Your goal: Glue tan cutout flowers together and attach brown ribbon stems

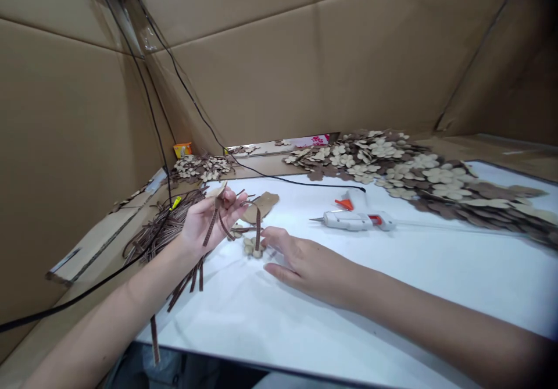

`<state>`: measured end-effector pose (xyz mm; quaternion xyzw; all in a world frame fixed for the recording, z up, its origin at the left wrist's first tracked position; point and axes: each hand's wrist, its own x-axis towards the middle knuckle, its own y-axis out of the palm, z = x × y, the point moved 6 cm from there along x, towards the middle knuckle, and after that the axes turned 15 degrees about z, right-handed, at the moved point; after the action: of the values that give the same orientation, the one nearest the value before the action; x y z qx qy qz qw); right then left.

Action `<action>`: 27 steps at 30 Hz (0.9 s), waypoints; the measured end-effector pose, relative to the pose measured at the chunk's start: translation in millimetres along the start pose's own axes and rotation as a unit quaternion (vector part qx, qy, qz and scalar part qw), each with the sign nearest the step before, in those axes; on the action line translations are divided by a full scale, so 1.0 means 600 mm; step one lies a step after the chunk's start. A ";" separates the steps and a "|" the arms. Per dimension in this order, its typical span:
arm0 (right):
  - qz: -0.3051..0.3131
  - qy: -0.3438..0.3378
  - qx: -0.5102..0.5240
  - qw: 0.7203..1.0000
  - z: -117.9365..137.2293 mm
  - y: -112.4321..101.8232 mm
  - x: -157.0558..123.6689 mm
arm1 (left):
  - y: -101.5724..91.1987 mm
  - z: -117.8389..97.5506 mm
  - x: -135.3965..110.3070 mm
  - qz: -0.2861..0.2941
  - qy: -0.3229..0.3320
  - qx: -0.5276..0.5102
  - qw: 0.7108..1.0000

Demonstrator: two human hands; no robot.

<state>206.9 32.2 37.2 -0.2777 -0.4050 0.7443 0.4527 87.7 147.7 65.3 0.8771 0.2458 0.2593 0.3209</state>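
Left forearm comes in from the lower left, the left hand raised on edge with the palm turned toward the right arm and fingers curled. It is grasping several thin brown cardboard strips, threaded loosely through the fingers; the tips hang out at different angles. One strip runs diagonally down from the palm, another hangs nearly upright past the fingertips. The right hand lies low over the white tabletop, palm down, relaxed, fingers slightly spread and holding nothing. Its fingertips sit just beside a small cardboard flower, which lies on the tabletop between the two hands, under the hanging strip.

A tan cardboard scrap lies just beyond the left hand. Left of that hand, a bundle of brown strips rests along the table's edge, loose pieces trailing below it. Farther right, a white glue gun lies on its side, nozzle pointing left, long axis roughly across the view. Beyond it spreads a large heap of cardboard flower cutouts, tan and brown. A black cord crosses behind. Cardboard walls close the far side.
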 end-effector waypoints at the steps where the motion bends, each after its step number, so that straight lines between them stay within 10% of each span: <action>1: 0.000 -0.005 -0.008 1.000 0.004 -0.002 -0.002 | 0.000 0.001 0.000 0.004 -0.001 0.001 1.000; 12: -0.222 -0.013 -0.019 0.975 0.021 -0.064 -0.023 | 0.010 0.010 -0.006 0.009 -0.021 0.021 1.000; 27: -0.202 -0.030 0.362 0.909 -0.014 -0.068 -0.010 | 0.044 0.040 -0.016 0.023 -0.066 0.045 0.997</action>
<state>234.2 40.7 68.2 0.0152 -0.1685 0.7401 0.6508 102.2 113.5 64.7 0.9114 0.2151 0.1964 0.2907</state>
